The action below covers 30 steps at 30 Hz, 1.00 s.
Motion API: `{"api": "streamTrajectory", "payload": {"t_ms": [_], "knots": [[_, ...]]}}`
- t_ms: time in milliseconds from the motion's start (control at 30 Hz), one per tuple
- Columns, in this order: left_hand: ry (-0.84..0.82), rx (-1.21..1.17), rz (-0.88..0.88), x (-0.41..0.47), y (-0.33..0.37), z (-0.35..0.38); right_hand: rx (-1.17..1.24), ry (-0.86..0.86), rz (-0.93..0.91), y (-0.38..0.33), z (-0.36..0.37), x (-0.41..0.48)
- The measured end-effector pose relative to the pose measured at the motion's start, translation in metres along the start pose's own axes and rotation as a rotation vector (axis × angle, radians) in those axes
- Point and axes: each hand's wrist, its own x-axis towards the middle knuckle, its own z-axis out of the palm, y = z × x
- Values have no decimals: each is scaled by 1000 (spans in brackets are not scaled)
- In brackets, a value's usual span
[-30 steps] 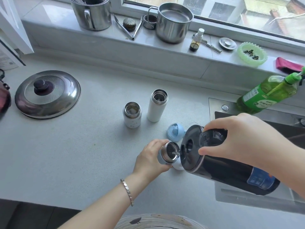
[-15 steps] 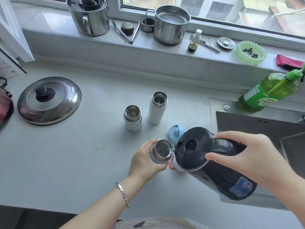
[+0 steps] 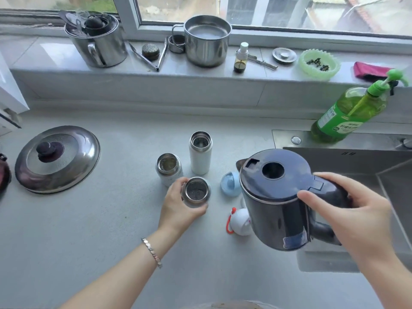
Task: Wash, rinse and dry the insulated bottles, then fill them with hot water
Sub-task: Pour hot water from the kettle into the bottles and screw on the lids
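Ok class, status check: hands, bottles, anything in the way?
Left hand grips open bottle. Right hand holds kettle upright, not pouring. Blue lid and white lid lie loose beside the kettle.

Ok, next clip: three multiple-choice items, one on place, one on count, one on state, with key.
1. Where is the blue cap? A on the windowsill; B on the counter between the gripped bottle and the kettle; C in the sink.
2. How many uncapped bottles show? A two; B four; C three.
3. The kettle is: A held upright, not pouring; B tipped over a bottle; C set down.
B: it lies between them. C: the gripped one, plus the short white bottle and tall white bottle beyond it. A: it is held aloft by its handle, lid up.
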Motion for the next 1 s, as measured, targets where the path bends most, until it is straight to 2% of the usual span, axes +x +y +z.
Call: {"api": "streamTrajectory", "payload": {"t_ms": [133,300,467,600,767,900,1000], "knots": [[12,-6,-34,4,-9,-3,27,116,33,10,9,20],[-153,81,-12,9,-6,-6,102,185,54,15,40,70],[-230,94,-25,18,-5,-14,155,37,-48,-1,103,133],[-239,97,-26,23,-9,-17,166,-123,-26,1,170,178],[-266,88,-21,31,-12,-20,250,-188,28,12,244,204],[-264,77,-17,36,-15,-23,266,-253,-6,20,272,205],[-259,57,-17,37,-18,-22,177,-312,8,34,269,202]]}}
